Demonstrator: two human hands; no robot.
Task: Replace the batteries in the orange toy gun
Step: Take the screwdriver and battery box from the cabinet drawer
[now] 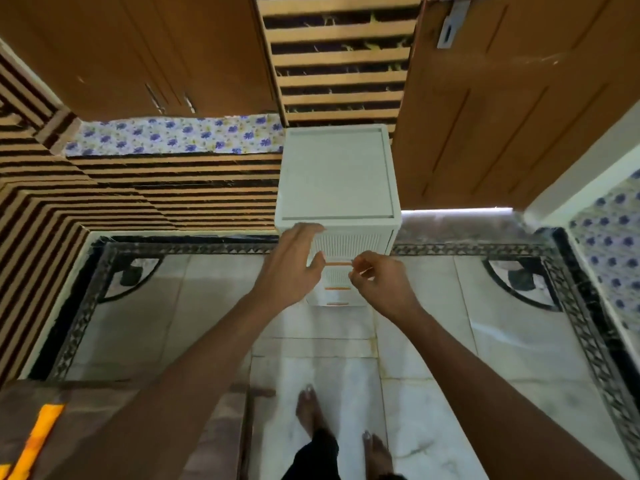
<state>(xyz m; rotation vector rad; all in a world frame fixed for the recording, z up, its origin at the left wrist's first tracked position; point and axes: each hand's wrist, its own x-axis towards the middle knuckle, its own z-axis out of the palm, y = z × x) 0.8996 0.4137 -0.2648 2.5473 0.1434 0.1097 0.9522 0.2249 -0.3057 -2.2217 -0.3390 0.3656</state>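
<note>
A white plastic drawer cabinet [337,174] with orange-trimmed drawer handles stands on the tiled floor in front of me. My left hand [294,265] is spread open against the upper left of its ribbed top drawer [349,242]. My right hand [381,280] hovers in front of the second drawer, fingers curled inward near its orange handle [337,263]; nothing shows in it. No toy gun or batteries are in view.
A brown wooden door [502,116] stands behind the cabinet on the right, wooden cupboards [138,53] on the left. A striped mat [156,192] covers a ledge at left. A brown surface with an orange object [38,434] lies at lower left. My bare feet [311,410] stand on the tiles.
</note>
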